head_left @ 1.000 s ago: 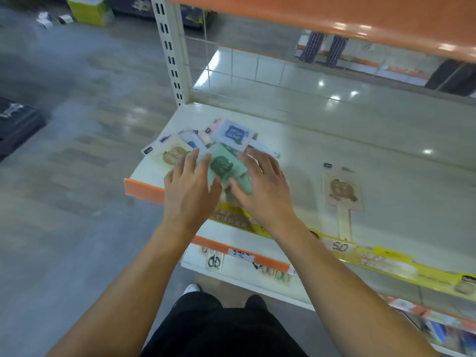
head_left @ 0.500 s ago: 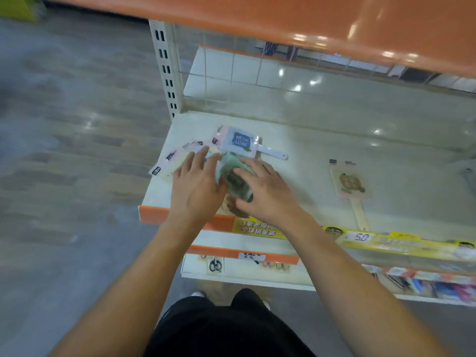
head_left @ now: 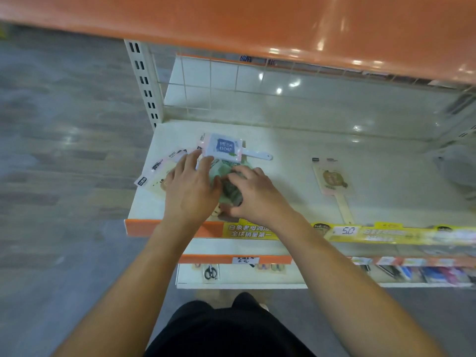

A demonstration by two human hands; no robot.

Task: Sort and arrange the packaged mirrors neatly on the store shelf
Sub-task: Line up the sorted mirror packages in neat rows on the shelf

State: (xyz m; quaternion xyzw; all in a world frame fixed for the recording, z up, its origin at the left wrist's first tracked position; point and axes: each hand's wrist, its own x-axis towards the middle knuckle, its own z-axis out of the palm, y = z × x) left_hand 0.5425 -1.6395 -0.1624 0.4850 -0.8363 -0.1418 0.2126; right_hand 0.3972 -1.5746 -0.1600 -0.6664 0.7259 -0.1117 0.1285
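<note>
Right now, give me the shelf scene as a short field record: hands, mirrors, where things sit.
left hand: fingers flat on the mirror pile, holding it down
right hand: fingers curled round the green packaged mirror
pile: overlapping packs at the shelf's left front
pink mirror: behind the hands, white handle pointing right
beige mirror: alone to the right, apart from the pile, handle toward the front edge
shelf: cream deck, orange front lip
price tag: reads 5.0

We note both forearms bare to the frame edge, no sleeves, watch or rings visible. The left hand and right hand are ungloved. Black trousers cover the legs; we glimpse pale footwear below, indistinct.
</note>
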